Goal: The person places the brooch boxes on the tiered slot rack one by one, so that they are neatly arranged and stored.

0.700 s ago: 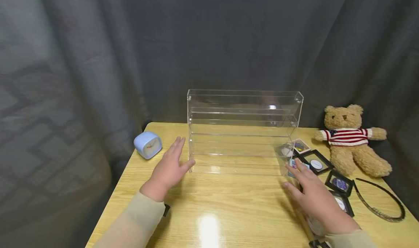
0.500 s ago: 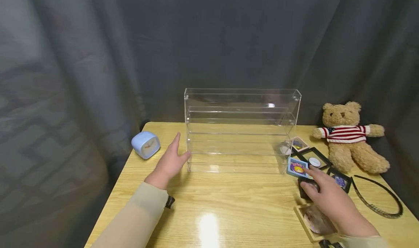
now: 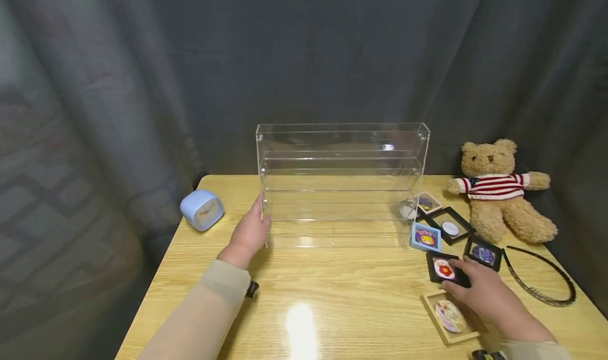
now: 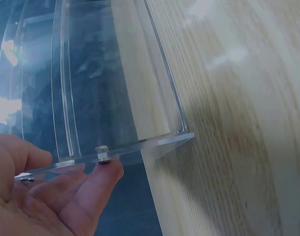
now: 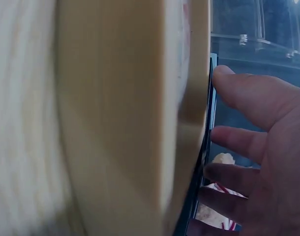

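The clear rack (image 3: 338,191) stands upright on the table (image 3: 351,302), and the left hand (image 3: 248,236) pinches its left side panel (image 4: 140,146) between thumb and fingers. It looks like thin acrylic: probably light for its width, stiff, smooth enough to slip and easy to scratch or crack. Low on both side panels seems the best hold, since a single-sided tug may twist the shelves. In front and to the right of the rack, the right hand (image 3: 486,291) is at a black frame (image 3: 444,269) with a red flower badge, thumb and fingers well spread; whether they touch it I cannot tell. That frame seems small, light and rigid, its face perhaps slick, so opposite edges should suit a pinch. A wooden frame (image 3: 446,318) lies just beside it, farther forward of the rack.
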A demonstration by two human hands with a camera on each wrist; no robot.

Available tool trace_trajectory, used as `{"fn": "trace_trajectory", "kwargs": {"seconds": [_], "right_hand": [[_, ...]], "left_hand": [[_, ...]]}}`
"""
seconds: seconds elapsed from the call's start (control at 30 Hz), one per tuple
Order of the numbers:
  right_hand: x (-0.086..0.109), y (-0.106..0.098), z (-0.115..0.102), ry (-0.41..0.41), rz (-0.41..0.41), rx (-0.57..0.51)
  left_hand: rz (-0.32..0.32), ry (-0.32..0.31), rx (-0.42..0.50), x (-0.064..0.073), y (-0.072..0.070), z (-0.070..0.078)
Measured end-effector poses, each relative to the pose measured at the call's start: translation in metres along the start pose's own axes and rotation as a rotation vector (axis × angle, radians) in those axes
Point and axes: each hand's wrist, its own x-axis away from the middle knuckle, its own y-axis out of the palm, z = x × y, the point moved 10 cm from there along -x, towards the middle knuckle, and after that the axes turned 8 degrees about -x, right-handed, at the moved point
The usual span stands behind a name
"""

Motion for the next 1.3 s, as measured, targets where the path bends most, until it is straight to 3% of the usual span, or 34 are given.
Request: {"fn": "trace_trajectory", "kwargs": {"seconds": [0.13, 0.37, 0.57, 0.8, 1.1, 1.3], "right_hand": [[-0.007, -0.003, 0.000, 0.045, 0.023, 0.024], [-0.025, 0.004, -0.008, 0.057, -0.049, 0.031], [-0.023, -0.007, -0.012, 0.008, 0.030, 0.076], [-0.016, -0.046, -0.034, -0.061, 0.164, 0.026], [-0.012, -0.120, -0.103, -0.191, 0.382, -0.073], [-0.020, -0.148, -0.145, -0.186, 0.420, -0.183]], "left_hand": [[0.002, 0.008, -0.022, -0.001, 0.000, 0.001], [-0.007, 0.006, -0.030, 0.001, 0.002, -0.001], [-0.002, 0.017, -0.030, 0.001, 0.003, 0.001], [-0.009, 0.024, -0.040, 0.001, 0.002, 0.000], [-0.013, 0.036, -0.027, 0.002, -0.001, 0.002], [-0.007, 0.035, -0.024, 0.002, 0.001, 0.001]]}}
